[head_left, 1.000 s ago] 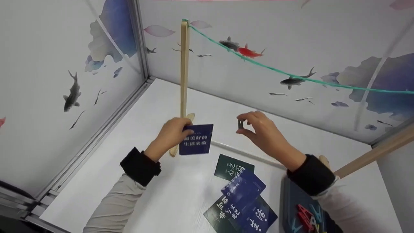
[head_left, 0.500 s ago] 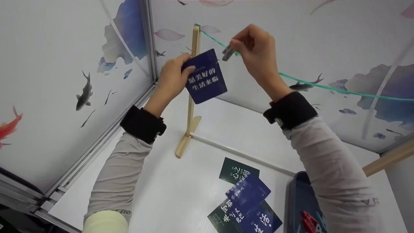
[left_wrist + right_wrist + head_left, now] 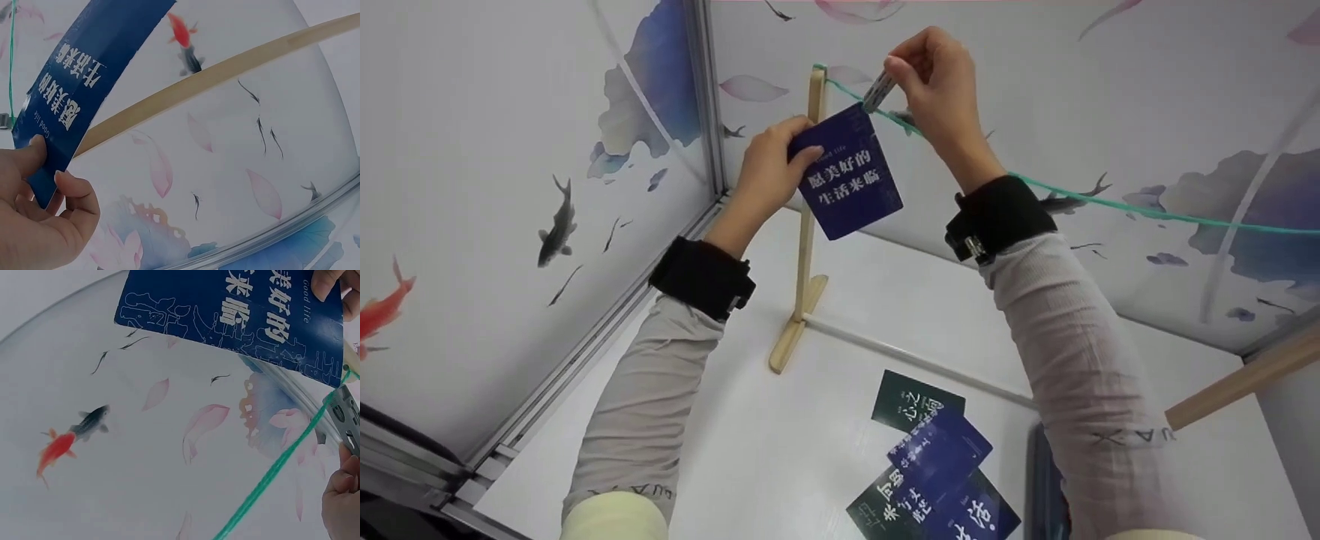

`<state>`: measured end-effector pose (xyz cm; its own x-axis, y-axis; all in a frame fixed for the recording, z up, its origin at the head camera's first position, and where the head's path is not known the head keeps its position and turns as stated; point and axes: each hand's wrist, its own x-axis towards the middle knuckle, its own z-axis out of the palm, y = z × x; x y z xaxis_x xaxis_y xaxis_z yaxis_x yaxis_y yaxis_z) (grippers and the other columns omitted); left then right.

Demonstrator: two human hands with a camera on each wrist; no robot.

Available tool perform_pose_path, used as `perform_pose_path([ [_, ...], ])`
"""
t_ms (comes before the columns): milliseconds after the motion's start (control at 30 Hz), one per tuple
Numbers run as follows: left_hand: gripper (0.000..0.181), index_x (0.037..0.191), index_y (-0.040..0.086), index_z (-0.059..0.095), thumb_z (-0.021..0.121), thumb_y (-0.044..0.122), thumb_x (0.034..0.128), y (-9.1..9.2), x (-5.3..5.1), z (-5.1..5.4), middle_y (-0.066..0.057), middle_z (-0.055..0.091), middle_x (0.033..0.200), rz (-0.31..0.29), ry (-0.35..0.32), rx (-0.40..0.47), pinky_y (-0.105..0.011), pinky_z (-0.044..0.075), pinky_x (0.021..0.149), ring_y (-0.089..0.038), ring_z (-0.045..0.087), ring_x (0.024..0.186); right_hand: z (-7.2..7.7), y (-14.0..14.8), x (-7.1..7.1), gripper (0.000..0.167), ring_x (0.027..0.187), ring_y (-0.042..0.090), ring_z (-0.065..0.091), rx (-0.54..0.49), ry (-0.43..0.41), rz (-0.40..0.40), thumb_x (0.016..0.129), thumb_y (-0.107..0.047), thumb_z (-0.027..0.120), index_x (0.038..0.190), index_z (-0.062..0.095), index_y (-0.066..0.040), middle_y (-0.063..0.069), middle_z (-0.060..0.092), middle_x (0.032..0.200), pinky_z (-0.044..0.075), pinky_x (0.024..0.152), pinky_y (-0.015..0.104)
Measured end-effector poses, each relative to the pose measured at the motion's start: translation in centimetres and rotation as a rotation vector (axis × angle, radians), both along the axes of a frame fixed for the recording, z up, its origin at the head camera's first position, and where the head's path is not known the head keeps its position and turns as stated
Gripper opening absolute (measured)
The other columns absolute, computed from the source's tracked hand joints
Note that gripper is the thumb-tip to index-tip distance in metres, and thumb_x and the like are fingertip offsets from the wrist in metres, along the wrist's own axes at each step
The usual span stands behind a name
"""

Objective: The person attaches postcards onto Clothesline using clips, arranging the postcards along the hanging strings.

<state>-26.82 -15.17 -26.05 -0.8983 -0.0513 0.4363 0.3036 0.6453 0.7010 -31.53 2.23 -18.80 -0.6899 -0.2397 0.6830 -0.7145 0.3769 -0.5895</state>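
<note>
Nearest, at the bottom of the frame, a pale left sleeve [image 3: 634,405] and a pale right sleeve [image 3: 1080,345] reached up from the lower edge, each ending in a black wristband. Between them, low and right of centre, several loose cards [image 3: 941,457], dark green and blue with white writing, lay overlapping on the white table [image 3: 757,457]. Beside them, partly hidden by the right sleeve, showed the edge of a dark blue box [image 3: 1041,480].

Further up, the left hand [image 3: 772,161] pinched a blue card [image 3: 855,184] between thumb and fingers at its left side. The card hung tilted in the upper middle of the frame, its white writing facing the camera. The right hand [image 3: 941,90], higher and to the right, pinched a grey clip [image 3: 879,91] between thumb and fingers. The clip's lower end met the card's top corner at the green string [image 3: 1140,210]; whether it gripped them could not be told.

Behind the left hand rose a wooden post [image 3: 804,255], and from near its foot a pale rod [image 3: 915,361] ran toward the lower right. The string sloped from the post's top to the right edge. Farthest back stood the white wall [image 3: 1110,82], painted with fish and petals.
</note>
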Motion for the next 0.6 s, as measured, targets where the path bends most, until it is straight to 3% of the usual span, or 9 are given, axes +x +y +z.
perform_pose_path([
  [233, 0.020, 0.109, 0.001, 0.060, 0.055, 0.013, 0.0944, -1.3, 0.5, 0.3, -0.016, 0.064, 0.105, -0.004, -0.038, 0.039, -0.036, 0.044, 0.088, -0.025, 0.056, 0.094, -0.2, -1.7, 0.1, 0.020, 0.070, 0.001, 0.045, 0.143, -0.098, 0.036, 0.095, -0.011, 0.053, 0.106, 0.059, 0.005, -0.001, 0.055, 0.088, 0.039, 0.069, 0.014],
  [400, 0.021, 0.110, 0.002, 0.061, 0.059, 0.015, 0.0929, -1.1, -0.1, 0.5, -0.015, 0.064, 0.108, 0.049, -0.062, 0.090, -0.034, 0.045, 0.090, -0.024, 0.057, 0.097, 0.3, -1.5, 0.3, 0.023, 0.075, 0.002, 0.045, 0.218, -0.141, 0.033, 0.096, -0.013, 0.052, 0.113, 0.058, 0.002, 0.002, 0.056, 0.093, 0.040, 0.073, 0.014],
  [500, 0.022, 0.110, 0.003, 0.060, 0.062, 0.016, 0.0911, -0.6, -0.5, -0.1, -0.014, 0.061, 0.111, 0.097, -0.036, 0.130, -0.033, 0.045, 0.091, -0.023, 0.057, 0.101, 0.1, -1.1, 0.5, 0.027, 0.078, 0.001, 0.046, 0.235, -0.147, 0.020, 0.097, -0.014, 0.051, 0.118, 0.058, 0.002, 0.008, 0.060, 0.102, 0.040, 0.076, 0.015],
  [600, 0.025, 0.112, 0.006, 0.058, 0.064, 0.014, 0.0896, 0.2, -0.7, -1.1, -0.015, 0.055, 0.114, 0.127, 0.042, 0.160, -0.033, 0.043, 0.093, -0.023, 0.053, 0.105, -0.3, -0.9, 0.7, 0.030, 0.080, 0.002, 0.047, 0.234, -0.156, 0.001, 0.097, -0.014, 0.050, 0.122, 0.056, 0.001, 0.013, 0.063, 0.109, 0.041, 0.077, 0.016],
])
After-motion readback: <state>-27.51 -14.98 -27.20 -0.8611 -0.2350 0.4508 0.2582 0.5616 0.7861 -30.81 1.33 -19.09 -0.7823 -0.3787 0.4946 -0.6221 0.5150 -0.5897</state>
